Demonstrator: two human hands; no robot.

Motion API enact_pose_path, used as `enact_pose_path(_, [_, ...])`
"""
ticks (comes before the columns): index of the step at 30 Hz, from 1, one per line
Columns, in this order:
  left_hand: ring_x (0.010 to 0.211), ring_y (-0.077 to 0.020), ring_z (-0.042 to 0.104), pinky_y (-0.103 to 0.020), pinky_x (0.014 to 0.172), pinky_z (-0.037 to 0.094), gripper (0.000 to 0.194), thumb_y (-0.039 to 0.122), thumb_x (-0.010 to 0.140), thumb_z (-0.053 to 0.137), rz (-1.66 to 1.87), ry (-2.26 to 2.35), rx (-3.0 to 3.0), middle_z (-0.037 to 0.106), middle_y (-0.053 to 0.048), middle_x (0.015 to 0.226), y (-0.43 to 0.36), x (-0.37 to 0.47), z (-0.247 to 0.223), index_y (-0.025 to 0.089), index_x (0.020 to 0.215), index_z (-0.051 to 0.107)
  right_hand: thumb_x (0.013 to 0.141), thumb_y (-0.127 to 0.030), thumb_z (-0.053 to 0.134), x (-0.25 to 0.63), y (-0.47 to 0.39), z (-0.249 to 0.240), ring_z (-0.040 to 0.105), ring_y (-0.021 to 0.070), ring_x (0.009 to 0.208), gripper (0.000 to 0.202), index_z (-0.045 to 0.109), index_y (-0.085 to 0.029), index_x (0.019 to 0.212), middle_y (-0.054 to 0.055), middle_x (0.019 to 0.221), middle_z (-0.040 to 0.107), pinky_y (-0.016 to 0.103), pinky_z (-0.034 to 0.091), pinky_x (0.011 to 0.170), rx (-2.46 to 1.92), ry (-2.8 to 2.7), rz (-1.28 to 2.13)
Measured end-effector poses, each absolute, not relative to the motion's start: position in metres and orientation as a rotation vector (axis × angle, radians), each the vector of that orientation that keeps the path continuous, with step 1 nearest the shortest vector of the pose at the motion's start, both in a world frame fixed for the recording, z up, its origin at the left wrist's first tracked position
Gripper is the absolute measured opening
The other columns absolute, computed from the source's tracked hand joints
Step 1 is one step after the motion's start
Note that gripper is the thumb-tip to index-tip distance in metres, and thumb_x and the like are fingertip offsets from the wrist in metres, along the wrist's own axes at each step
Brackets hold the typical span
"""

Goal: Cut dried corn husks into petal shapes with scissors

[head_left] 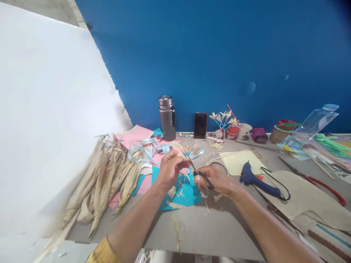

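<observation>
In the middle of the head view, my left hand [170,168] pinches a small pale piece of dried husk [183,157]. My right hand [215,179] grips a pair of scissors [203,178] with dark handles, its fingers in the loops. The blades point up and left and reach the husk piece at my left fingertips. Under both hands lies a blue paper sheet [189,199] strewn with husk scraps. On the left, a bundle of dried corn husks [105,175] hangs toward the table's front edge.
A grey flask [167,122] and a phone [200,125] stand at the back, near husk flowers [225,118] and a paper cup [244,130]. A blue glue gun [257,180], large red-handled shears [315,179] and a tilted plastic bottle [312,126] are on the right.
</observation>
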State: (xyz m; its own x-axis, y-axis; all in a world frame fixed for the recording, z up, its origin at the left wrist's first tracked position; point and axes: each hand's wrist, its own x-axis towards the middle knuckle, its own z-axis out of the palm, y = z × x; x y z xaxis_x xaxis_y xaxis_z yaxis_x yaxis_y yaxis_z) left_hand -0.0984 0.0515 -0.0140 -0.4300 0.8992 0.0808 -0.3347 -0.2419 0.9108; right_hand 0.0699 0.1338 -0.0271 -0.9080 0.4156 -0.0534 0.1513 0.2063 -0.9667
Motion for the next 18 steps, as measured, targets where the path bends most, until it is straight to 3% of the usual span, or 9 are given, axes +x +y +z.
enact_pose_path(13, [0.060, -0.0136, 0.059, -0.030, 0.066, 0.050, 0.018, 0.019, 0.067, 0.068, 1.815, 1.083, 0.861, 0.060, -0.001, 0.062, 0.0505, -0.1009, -0.0101, 0.016, 0.056, 0.054, 0.070, -0.063, 0.070, 0.0680, 0.1339, -0.0301, 0.036, 0.0101, 0.048, 0.050, 0.060, -0.017, 0.051, -0.001, 0.048, 0.051, 0.025, 0.024, 0.048, -0.647, -2.261, 1.704])
enact_pose_path(18, [0.061, -0.0146, 0.060, -0.031, 0.066, 0.051, 0.015, 0.019, 0.067, 0.068, 1.782, 1.073, 0.890, 0.059, -0.001, 0.064, 0.0505, -0.1016, -0.0096, 0.016, 0.057, 0.058, 0.074, -0.059, 0.068, 0.0694, 0.1349, -0.0319, 0.045, 0.0115, 0.052, 0.046, 0.064, -0.015, 0.059, 0.002, 0.057, 0.061, 0.025, 0.028, 0.050, -0.556, -2.241, 1.791])
